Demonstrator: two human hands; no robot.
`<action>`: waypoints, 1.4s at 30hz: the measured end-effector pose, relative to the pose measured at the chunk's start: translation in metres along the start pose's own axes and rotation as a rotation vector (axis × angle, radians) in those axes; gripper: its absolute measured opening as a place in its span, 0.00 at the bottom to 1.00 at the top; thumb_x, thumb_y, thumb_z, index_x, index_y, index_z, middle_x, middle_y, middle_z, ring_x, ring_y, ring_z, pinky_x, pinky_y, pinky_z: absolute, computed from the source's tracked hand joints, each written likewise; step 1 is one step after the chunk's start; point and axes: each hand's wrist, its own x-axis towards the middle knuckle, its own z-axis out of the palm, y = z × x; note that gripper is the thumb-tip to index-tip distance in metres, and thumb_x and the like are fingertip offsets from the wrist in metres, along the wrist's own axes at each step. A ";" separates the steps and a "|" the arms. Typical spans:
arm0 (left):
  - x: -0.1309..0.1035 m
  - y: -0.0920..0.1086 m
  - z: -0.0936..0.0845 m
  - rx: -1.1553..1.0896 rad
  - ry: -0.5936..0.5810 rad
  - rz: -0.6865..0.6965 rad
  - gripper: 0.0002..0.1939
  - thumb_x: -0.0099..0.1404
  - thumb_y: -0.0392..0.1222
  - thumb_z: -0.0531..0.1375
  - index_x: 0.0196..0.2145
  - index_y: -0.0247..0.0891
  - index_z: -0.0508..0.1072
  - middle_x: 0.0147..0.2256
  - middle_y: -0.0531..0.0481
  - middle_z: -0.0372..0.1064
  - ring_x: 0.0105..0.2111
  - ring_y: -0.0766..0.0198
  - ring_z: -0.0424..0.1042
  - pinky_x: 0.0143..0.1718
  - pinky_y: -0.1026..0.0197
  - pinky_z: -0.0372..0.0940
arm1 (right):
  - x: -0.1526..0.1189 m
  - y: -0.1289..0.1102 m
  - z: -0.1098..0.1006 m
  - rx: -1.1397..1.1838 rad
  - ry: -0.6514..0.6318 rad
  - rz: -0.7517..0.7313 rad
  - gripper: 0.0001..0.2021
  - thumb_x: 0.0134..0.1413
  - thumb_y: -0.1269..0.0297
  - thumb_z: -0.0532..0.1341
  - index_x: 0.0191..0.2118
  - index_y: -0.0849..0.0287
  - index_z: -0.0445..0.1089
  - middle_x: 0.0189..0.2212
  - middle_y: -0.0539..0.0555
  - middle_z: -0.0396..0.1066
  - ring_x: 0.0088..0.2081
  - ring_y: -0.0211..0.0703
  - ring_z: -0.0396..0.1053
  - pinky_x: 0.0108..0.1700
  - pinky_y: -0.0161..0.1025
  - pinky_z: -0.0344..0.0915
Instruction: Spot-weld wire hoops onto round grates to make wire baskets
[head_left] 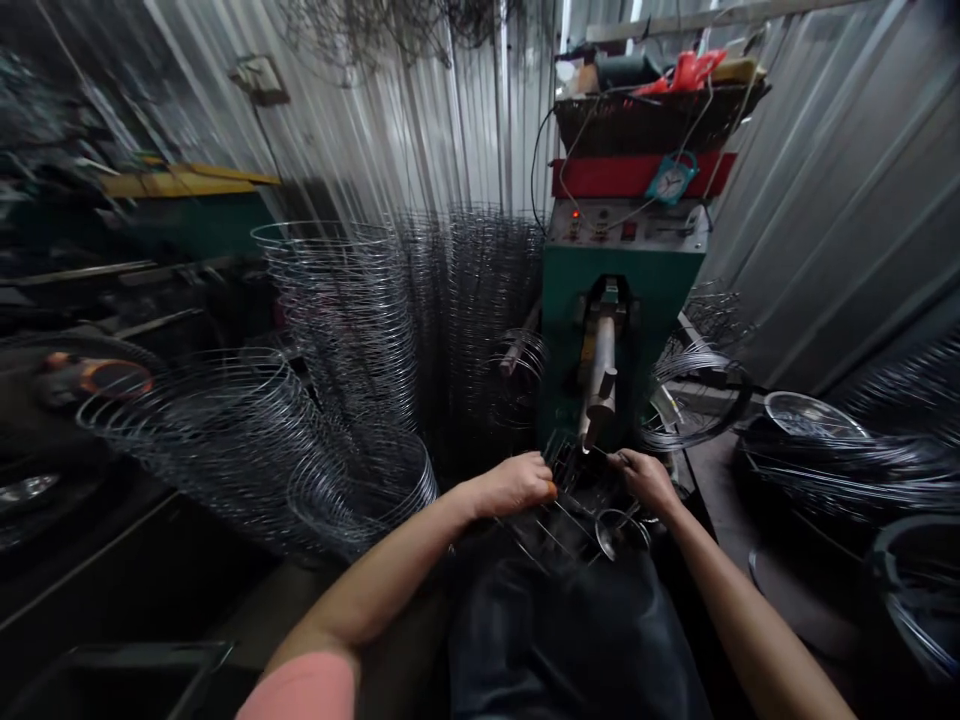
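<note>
My left hand [521, 483] is closed in a fist, its fingers round part of a wire frame [564, 508] whose thin rods stick out below and beyond it. Opposite it, my right hand [646, 478] pinches a thin metal wire [598, 449] that reaches toward the tip of the machine's lower arm. Both hands are just below the thick metal arm [600, 385] of a green spot welder [559, 320]. A small wire ring [615, 535] lies between my forearms, above a black apron [570, 640]. Dark clutter hides how the wires meet.
Tall stacks of wire rings [345, 320] stand at the left. Wire coils [690, 400] hang by the welder's right side, with more bundled wire [825, 470] beyond. A teal clock [673, 178] and a loaded basket [652, 115] top the machine. A dark bucket [892, 570] is at right.
</note>
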 end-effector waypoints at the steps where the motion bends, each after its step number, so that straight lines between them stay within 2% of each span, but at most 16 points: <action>1: -0.012 0.005 -0.013 -0.031 -0.013 0.020 0.10 0.64 0.44 0.53 0.30 0.45 0.73 0.29 0.52 0.69 0.33 0.65 0.67 0.51 0.61 0.56 | -0.003 -0.003 -0.002 -0.007 0.014 0.034 0.19 0.53 0.49 0.48 0.24 0.56 0.67 0.20 0.52 0.68 0.25 0.42 0.65 0.25 0.34 0.52; 3: -0.038 0.014 -0.043 -0.104 -0.016 0.006 0.12 0.65 0.45 0.51 0.34 0.45 0.73 0.30 0.53 0.70 0.32 0.67 0.68 0.55 0.57 0.53 | -0.006 -0.007 -0.006 -0.022 0.016 0.101 0.19 0.51 0.50 0.49 0.23 0.56 0.67 0.19 0.52 0.68 0.24 0.43 0.65 0.24 0.34 0.52; 6: -0.075 0.020 -0.090 -0.138 0.056 -0.143 0.09 0.63 0.45 0.54 0.36 0.44 0.74 0.33 0.55 0.72 0.35 0.67 0.70 0.58 0.55 0.49 | -0.009 -0.009 -0.007 -0.013 -0.071 0.085 0.19 0.49 0.49 0.50 0.21 0.57 0.66 0.18 0.51 0.67 0.23 0.42 0.65 0.24 0.34 0.53; 9: -0.107 0.014 -0.138 -0.019 0.192 -0.398 0.08 0.60 0.41 0.56 0.36 0.39 0.74 0.34 0.54 0.73 0.36 0.65 0.70 0.51 0.59 0.58 | -0.011 -0.015 0.002 -0.008 -0.197 -0.057 0.20 0.49 0.47 0.50 0.21 0.56 0.66 0.17 0.51 0.67 0.22 0.42 0.64 0.24 0.35 0.54; 11: -0.127 0.007 -0.168 0.090 0.292 -0.578 0.08 0.59 0.39 0.57 0.36 0.36 0.73 0.34 0.53 0.73 0.36 0.64 0.70 0.45 0.61 0.62 | -0.014 -0.024 0.009 -0.056 -0.229 -0.099 0.20 0.49 0.46 0.50 0.22 0.55 0.68 0.18 0.52 0.69 0.22 0.43 0.66 0.23 0.35 0.54; 13: -0.143 0.001 -0.191 0.198 0.379 -0.717 0.09 0.60 0.37 0.55 0.38 0.36 0.72 0.36 0.52 0.72 0.38 0.63 0.68 0.46 0.59 0.61 | -0.018 -0.034 0.014 -0.129 -0.218 -0.092 0.20 0.49 0.45 0.50 0.23 0.54 0.69 0.19 0.53 0.70 0.23 0.45 0.67 0.23 0.36 0.53; 15: -0.156 -0.002 -0.203 0.311 0.437 -0.829 0.10 0.62 0.38 0.53 0.40 0.36 0.71 0.38 0.50 0.70 0.41 0.60 0.66 0.49 0.55 0.58 | -0.021 -0.043 0.014 -0.166 -0.202 -0.081 0.19 0.49 0.46 0.50 0.24 0.53 0.70 0.20 0.54 0.71 0.24 0.48 0.69 0.22 0.36 0.53; 17: -0.162 -0.005 -0.197 0.407 0.449 -0.912 0.11 0.64 0.39 0.51 0.40 0.36 0.70 0.40 0.47 0.69 0.43 0.57 0.65 0.52 0.52 0.54 | -0.023 -0.047 0.012 -0.130 -0.188 -0.078 0.19 0.48 0.46 0.50 0.25 0.52 0.71 0.21 0.55 0.73 0.25 0.50 0.70 0.23 0.36 0.55; 19: -0.162 -0.010 -0.171 0.455 0.406 -0.953 0.11 0.63 0.37 0.51 0.38 0.35 0.71 0.39 0.43 0.69 0.43 0.56 0.66 0.53 0.49 0.51 | -0.024 -0.049 0.009 -0.046 -0.152 -0.071 0.19 0.46 0.46 0.51 0.27 0.52 0.73 0.24 0.55 0.74 0.28 0.51 0.72 0.24 0.37 0.58; 22: -0.157 -0.024 -0.106 0.460 0.292 -0.998 0.12 0.61 0.29 0.49 0.32 0.34 0.72 0.33 0.42 0.70 0.39 0.56 0.69 0.54 0.48 0.49 | -0.028 -0.049 0.008 0.064 -0.107 -0.034 0.21 0.44 0.46 0.51 0.31 0.54 0.75 0.29 0.56 0.76 0.34 0.54 0.72 0.28 0.37 0.62; 25: -0.151 -0.036 -0.040 0.431 0.207 -1.040 0.12 0.61 0.28 0.49 0.30 0.31 0.73 0.31 0.40 0.71 0.36 0.56 0.71 0.55 0.45 0.46 | -0.036 -0.051 0.008 0.110 -0.124 0.010 0.25 0.42 0.43 0.51 0.33 0.56 0.76 0.30 0.56 0.76 0.35 0.55 0.72 0.29 0.38 0.63; 28: -0.151 -0.044 -0.001 0.399 0.165 -1.060 0.12 0.61 0.28 0.50 0.32 0.31 0.73 0.31 0.38 0.71 0.36 0.55 0.71 0.56 0.44 0.43 | -0.045 -0.055 0.007 0.138 -0.146 0.017 0.26 0.42 0.42 0.51 0.33 0.56 0.76 0.30 0.55 0.76 0.35 0.54 0.73 0.29 0.38 0.64; 31: -0.152 -0.050 0.009 0.380 0.136 -1.065 0.12 0.61 0.28 0.50 0.33 0.31 0.74 0.31 0.37 0.71 0.37 0.54 0.71 0.56 0.42 0.42 | -0.052 -0.060 0.006 0.150 -0.166 0.017 0.24 0.42 0.42 0.52 0.32 0.55 0.76 0.31 0.55 0.76 0.36 0.54 0.72 0.31 0.38 0.64; 37: -0.152 -0.054 -0.004 0.339 0.123 -1.068 0.11 0.59 0.27 0.52 0.31 0.34 0.74 0.29 0.42 0.72 0.37 0.54 0.71 0.56 0.40 0.44 | -0.062 -0.076 0.005 0.147 -0.128 0.031 0.23 0.41 0.45 0.53 0.31 0.56 0.76 0.30 0.55 0.76 0.34 0.53 0.72 0.30 0.38 0.63; 40: -0.153 -0.044 -0.004 0.347 0.186 -1.022 0.10 0.61 0.34 0.55 0.40 0.35 0.73 0.37 0.40 0.72 0.45 0.50 0.67 0.58 0.38 0.37 | -0.073 -0.085 -0.004 0.230 -0.064 -0.007 0.21 0.42 0.44 0.55 0.30 0.55 0.75 0.27 0.53 0.76 0.31 0.50 0.72 0.28 0.36 0.62; 42: -0.151 -0.030 0.010 0.236 0.321 -0.920 0.18 0.62 0.43 0.56 0.49 0.36 0.67 0.43 0.39 0.69 0.49 0.51 0.64 0.59 0.41 0.39 | -0.088 -0.087 -0.015 0.348 0.016 0.012 0.19 0.41 0.44 0.58 0.29 0.56 0.74 0.26 0.52 0.75 0.29 0.47 0.71 0.29 0.35 0.62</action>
